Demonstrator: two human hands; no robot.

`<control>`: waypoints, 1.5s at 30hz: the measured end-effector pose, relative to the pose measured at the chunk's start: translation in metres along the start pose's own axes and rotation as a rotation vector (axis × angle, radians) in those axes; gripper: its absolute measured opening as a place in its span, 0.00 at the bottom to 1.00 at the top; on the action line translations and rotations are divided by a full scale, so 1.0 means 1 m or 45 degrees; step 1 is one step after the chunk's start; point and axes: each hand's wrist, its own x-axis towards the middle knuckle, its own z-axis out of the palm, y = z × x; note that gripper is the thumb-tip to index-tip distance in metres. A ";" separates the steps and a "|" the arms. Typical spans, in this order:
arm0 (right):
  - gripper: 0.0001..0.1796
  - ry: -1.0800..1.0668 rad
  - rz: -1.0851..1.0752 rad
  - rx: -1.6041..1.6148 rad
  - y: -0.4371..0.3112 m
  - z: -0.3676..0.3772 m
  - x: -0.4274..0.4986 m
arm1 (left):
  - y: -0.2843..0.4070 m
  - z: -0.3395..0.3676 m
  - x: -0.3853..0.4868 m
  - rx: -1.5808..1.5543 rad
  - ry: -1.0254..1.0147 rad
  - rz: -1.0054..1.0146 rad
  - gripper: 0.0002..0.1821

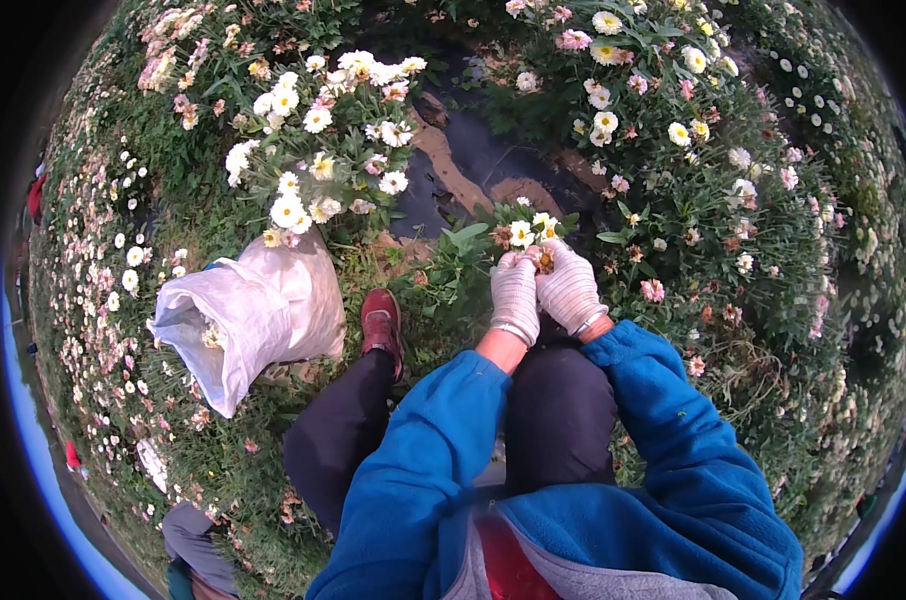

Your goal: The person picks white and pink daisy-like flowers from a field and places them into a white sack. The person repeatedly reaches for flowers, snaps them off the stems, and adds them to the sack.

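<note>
Both hands wear pale striped work gloves and meet in front of my knees, among chrysanthemum plants. My left hand (516, 294) has its fingers closed at a flower head. My right hand (570, 288) touches it and pinches a brownish, withered flower head (544, 260) between the two hands. Just beyond the fingertips are white chrysanthemums with yellow centres (522, 233) and a brown withered bloom (501, 236). The fingers hide the stems, so what exactly my left hand grips cannot be seen.
A white woven sack (273, 300) stands open-mouthed at the left, with pale flower heads inside. Black plastic sheeting (483, 142) with soil on it lies ahead. Flowering plants (723, 202) rise on both sides. Another person's trousered leg (201, 544) shows at the lower left.
</note>
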 end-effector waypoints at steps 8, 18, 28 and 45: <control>0.15 0.214 -0.693 0.053 -0.134 -0.039 -0.007 | 0.140 0.013 -0.072 -0.020 -0.210 0.495 0.07; 0.28 -0.357 -1.438 0.445 -0.342 0.100 -0.090 | 0.295 -0.184 -0.199 0.050 0.447 1.287 0.12; 0.24 -0.675 -1.260 -0.098 -0.347 0.229 -0.032 | 0.323 -0.412 -0.093 0.065 0.579 0.505 0.38; 0.11 -0.381 0.334 0.140 -0.025 -0.062 0.004 | 0.212 -0.119 -0.111 0.051 -0.303 0.192 0.14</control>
